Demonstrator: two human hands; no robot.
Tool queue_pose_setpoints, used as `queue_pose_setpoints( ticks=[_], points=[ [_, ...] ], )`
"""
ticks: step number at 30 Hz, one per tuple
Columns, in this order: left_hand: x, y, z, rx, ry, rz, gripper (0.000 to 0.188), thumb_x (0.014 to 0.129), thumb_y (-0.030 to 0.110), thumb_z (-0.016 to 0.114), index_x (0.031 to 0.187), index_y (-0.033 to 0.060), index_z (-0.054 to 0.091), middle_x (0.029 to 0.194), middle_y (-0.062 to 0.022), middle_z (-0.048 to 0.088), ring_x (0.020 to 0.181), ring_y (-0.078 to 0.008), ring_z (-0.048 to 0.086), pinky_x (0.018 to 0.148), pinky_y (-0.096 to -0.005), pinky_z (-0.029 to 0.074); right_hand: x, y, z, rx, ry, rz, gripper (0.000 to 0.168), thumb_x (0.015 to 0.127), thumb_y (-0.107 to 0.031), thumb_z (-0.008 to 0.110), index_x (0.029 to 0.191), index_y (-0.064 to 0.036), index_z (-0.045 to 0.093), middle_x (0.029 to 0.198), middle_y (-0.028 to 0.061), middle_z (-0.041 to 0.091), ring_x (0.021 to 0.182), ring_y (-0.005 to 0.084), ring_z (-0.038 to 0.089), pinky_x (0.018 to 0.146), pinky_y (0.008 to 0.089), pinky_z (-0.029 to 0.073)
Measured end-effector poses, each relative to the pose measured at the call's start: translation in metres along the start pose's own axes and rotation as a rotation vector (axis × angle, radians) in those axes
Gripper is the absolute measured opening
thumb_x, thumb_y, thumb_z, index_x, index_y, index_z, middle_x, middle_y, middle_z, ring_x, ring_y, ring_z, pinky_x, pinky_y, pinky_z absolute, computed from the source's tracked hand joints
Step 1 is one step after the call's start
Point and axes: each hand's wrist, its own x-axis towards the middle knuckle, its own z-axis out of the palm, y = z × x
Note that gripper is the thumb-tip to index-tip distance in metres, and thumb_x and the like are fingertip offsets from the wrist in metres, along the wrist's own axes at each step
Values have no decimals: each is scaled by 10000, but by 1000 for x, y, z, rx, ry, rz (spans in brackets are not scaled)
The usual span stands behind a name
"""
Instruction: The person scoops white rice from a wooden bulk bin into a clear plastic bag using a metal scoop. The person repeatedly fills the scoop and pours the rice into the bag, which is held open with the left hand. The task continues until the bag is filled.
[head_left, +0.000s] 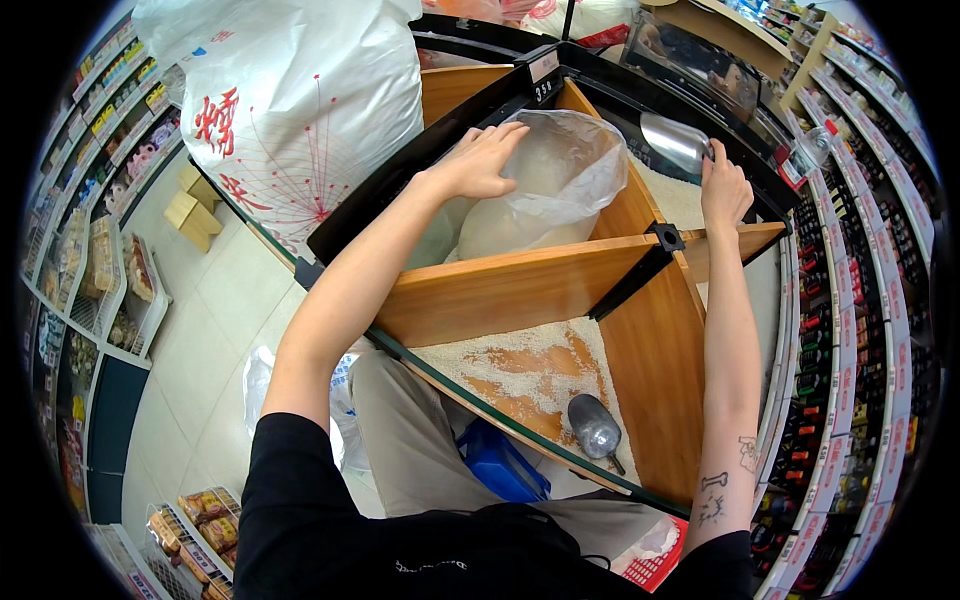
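Note:
My right hand (726, 187) grips the handle of a shiny metal scoop (679, 142), held over a bin compartment that holds pale grains (671, 196). My left hand (480, 161), thumb and fingers apart, is at the left side of the mouth of a clear plastic bag (559, 195). Whether its fingertips touch the plastic cannot be told. The bag stands open and bulging with pale contents in the neighbouring compartment. A second metal scoop (595, 427) lies in the near compartment, on a thin, patchy layer of white grains (450, 352).
Wooden dividers (517, 281) with black posts separate the compartments. A large white printed sack (300, 112) stands at left. Stocked shelves (840, 322) line the right side. Below the bin are a blue object (502, 461) and a red basket (660, 562). Wooden stools (191, 217) stand on the tiled floor.

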Motion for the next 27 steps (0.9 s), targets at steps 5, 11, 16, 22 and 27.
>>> queue_pose_setpoints(
  ticks=[5, 11, 16, 22, 27],
  points=[
    [1, 3, -2, -22, -22, -12, 807, 692, 198, 584, 1403, -26, 275, 1453, -192, 306, 1310, -312, 334, 1056, -416, 276, -14, 5, 25, -184, -372, 10, 129, 874, -172, 530, 885, -141, 655, 731, 73, 685, 726, 239, 685, 600, 352, 521],
    [1, -1, 1, -3, -8, 1, 814, 689, 202, 587, 1404, -25, 269, 1451, -191, 307, 1303, -314, 339, 1052, -414, 278, -17, 1, 42, -170, -556, -138, 156, 844, -145, 535, 825, -59, 665, 791, 140, 686, 772, 298, 685, 658, 383, 534],
    [1, -1, 1, 4, -8, 1, 820, 687, 208, 590, 1404, -24, 268, 1447, -191, 312, 1296, -313, 347, 1047, -412, 281, -15, -3, 34, -72, -737, 74, 235, 850, -244, 554, 910, -54, 679, 958, 182, 681, 930, 321, 659, 783, 415, 521],
    [0, -3, 1, 6, 2, 8, 819, 685, 208, 592, 1401, -25, 273, 1444, -191, 316, 1283, -310, 358, 1039, -411, 287, -8, 0, 18, 150, -874, 377, 385, 852, -353, 537, 1076, -67, 664, 1118, 201, 639, 1076, 343, 600, 891, 432, 476],
    [2, -1, 1, 8, -1, 8, 817, 681, 205, 596, 1398, -25, 279, 1443, -188, 320, 1266, -309, 372, 1026, -408, 297, -6, 13, 33, 300, -877, 521, 422, 835, -395, 528, 1080, -81, 669, 1133, 200, 631, 1103, 361, 577, 919, 438, 450]
  ],
)
